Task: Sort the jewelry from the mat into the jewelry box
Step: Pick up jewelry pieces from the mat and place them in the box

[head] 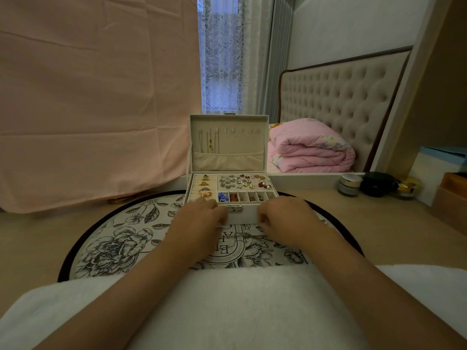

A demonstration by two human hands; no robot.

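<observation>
Jewelry box [242,218] stands open at 12 o'clock on the round floral mat [121,238], trays well filled. Left hand [199,221] and right hand [284,219] flank the latch [235,208], fingers curled downward; cannot tell whether either grip pinches anything. What looks like a thin chain [249,234] lies on the mat between them, at the box's 6 o'clock. Best lifted by one end, hung straight, then hooked inside the lid

— What are we seeing on the desk [379,218]?
— We are seeing a round floral mat [121,236] lying flat across its middle.
— And to the right?
— We are watching three jars standing together at the back: a silver-lidded jar [350,184], a black jar [377,185], a gold-lidded jar [408,188].
</observation>
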